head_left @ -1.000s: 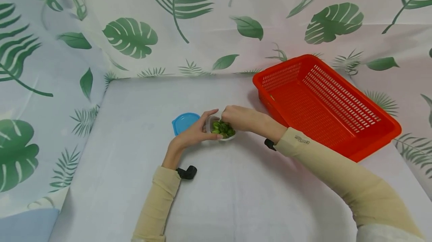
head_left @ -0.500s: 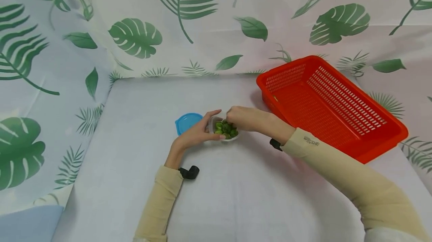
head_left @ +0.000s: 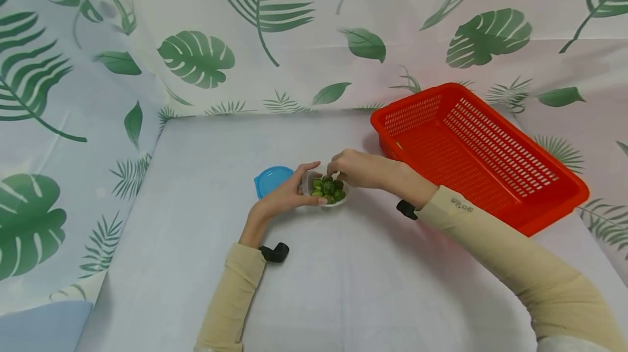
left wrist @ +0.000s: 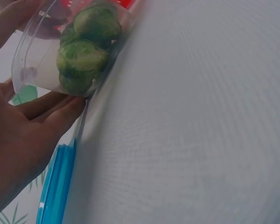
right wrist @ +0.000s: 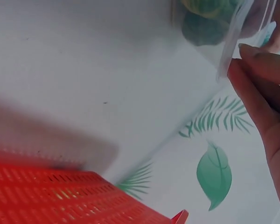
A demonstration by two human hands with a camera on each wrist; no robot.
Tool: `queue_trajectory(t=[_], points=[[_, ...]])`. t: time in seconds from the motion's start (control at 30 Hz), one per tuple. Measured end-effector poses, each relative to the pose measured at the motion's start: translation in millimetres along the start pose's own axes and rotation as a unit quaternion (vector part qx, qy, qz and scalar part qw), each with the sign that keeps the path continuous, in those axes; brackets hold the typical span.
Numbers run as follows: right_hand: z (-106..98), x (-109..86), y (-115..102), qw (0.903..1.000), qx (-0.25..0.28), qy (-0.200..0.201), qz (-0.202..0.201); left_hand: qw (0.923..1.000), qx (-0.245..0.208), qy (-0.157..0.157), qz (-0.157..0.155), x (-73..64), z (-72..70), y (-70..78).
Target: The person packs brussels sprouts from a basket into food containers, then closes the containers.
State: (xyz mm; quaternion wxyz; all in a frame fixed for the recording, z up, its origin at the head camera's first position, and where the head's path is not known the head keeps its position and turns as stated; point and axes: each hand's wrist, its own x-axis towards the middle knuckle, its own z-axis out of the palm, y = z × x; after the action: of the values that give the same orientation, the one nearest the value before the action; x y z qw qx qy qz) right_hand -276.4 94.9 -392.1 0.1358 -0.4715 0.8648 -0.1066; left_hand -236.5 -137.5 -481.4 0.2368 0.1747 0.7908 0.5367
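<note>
The right hand is spotted with fingertips held just by the rim of a clear tub (touching or not can't be told). Green sprouts are seen through its side, and a red basket gets cropped down low.

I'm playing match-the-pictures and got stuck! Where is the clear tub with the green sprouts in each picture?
Head: the clear tub is near the middle, between the left hand and the right hand.
Left wrist: clear tub at upper left.
Right wrist: clear tub at upper right, cut off by the top edge.
Shared landmark: the red basket, right in head, top edge in left wrist, bottom left in right wrist.
</note>
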Motion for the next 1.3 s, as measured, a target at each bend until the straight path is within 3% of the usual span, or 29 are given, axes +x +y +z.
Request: queue_trajectory(t=[0.6,1.3], points=[[-37.7,-27.1,12.1,0.9976,0.014,0.067,0.016,1.0000,0.003,0.006,-0.007,0.6,-0.1,-1.6],[-63.7,-80.5,50.0,0.9787,0.015,0.150,0.139,1.0000,-0.001,0.002,-0.006,0.8,1.0,-0.3]])
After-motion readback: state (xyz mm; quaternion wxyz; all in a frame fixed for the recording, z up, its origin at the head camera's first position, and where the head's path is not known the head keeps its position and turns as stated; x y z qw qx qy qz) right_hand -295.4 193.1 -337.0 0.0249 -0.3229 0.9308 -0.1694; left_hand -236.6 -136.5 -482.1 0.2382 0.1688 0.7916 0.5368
